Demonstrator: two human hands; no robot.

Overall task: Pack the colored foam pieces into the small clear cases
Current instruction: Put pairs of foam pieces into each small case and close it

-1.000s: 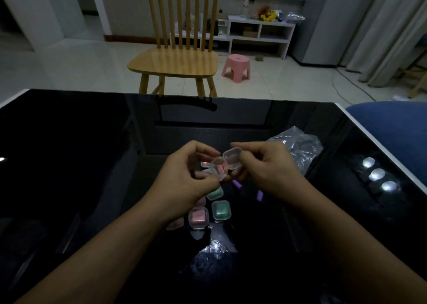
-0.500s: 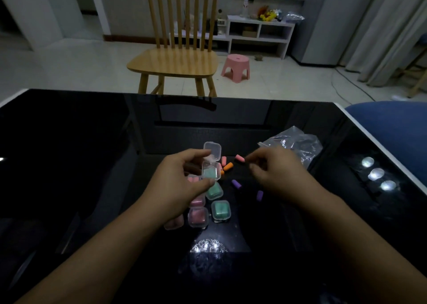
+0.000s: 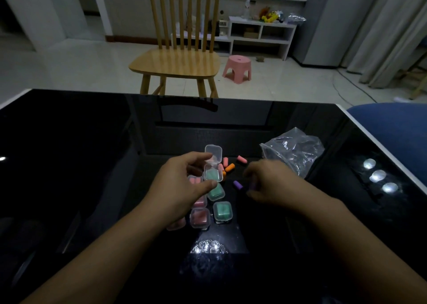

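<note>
Now one open case (image 3: 213, 166), green foam inside and lid up, is pinched between the left hand's (image 3: 182, 188) thumb and fingers above the table (image 3: 69, 165). Five closed cases are counted near it: two green (image 3: 222, 210), three pink (image 3: 200, 218), one more half hidden under the wrist. Loose pieces lie beyond: two pink (image 3: 242, 159), one orange (image 3: 230, 167), one purple (image 3: 238, 185). A second purple piece (image 3: 252, 186) is pinched in the right hand's (image 3: 270, 183) curled fingers. Half a second earlier that hand was at the far pink piece; it has been drawn nearer. A bag (image 3: 292, 150) lies to the right.
</note>
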